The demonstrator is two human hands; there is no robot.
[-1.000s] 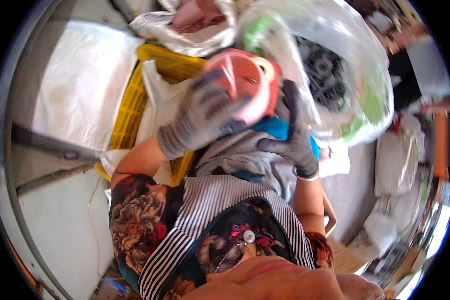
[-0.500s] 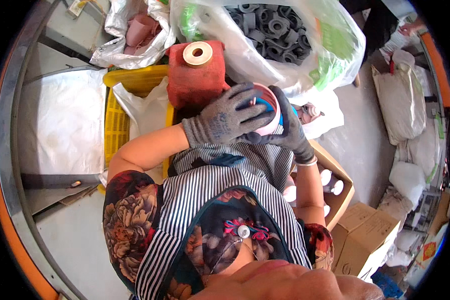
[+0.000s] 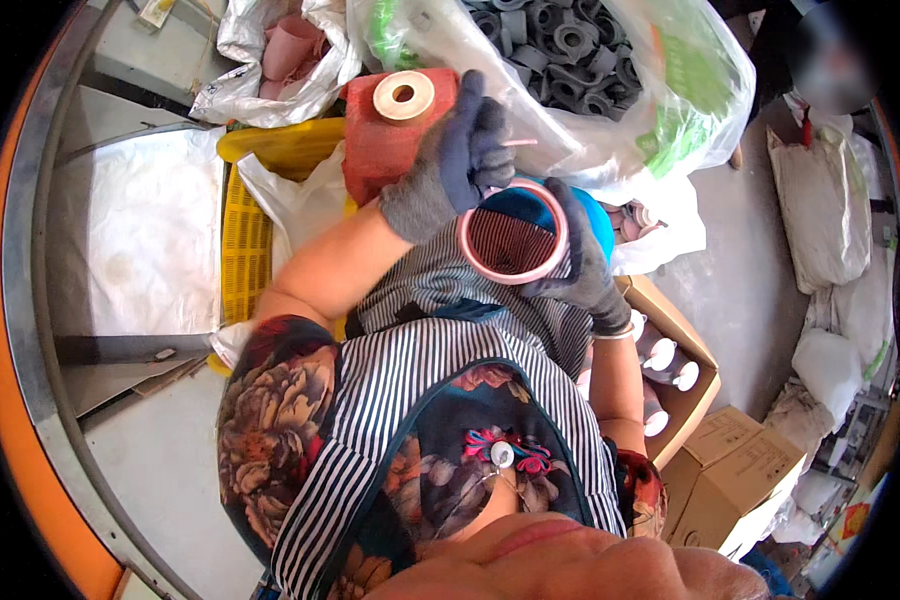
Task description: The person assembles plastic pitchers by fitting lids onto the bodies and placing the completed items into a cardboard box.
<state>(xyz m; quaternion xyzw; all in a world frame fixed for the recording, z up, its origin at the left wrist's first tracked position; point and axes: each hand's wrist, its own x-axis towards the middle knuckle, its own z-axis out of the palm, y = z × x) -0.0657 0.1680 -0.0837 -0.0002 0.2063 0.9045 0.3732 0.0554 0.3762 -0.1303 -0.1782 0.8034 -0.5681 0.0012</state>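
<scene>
My right hand (image 3: 582,262), in a dark grey work glove, grips a round pink-rimmed piece (image 3: 467,250) from its right side. Its wide opening faces up, and dark stripes and blue show inside the rim. A bright blue rounded surface (image 3: 598,222) sits behind my right fingers; whether it belongs to the same piece I cannot tell. My left hand (image 3: 450,165), gloved too, is raised above and left of the rim with its fingers closed. A thin pink strip (image 3: 520,142) sticks out from those fingers. Beside the left hand stands a red cloth-covered block (image 3: 375,150) topped by a cream ring (image 3: 425,97).
A clear bag (image 3: 560,145) of grey ring-shaped parts (image 3: 575,42) lies ahead. At the left are a yellow crate (image 3: 245,235) and a white sack with pink pieces (image 3: 292,48). An open carton (image 3: 692,415) of capped items and a closed carton (image 3: 740,465) stand right.
My left hand has lifted off the pink piece, up and forward, and a thin pink strip now shows at its fingers. The piece has tilted, so its opening faces up.
</scene>
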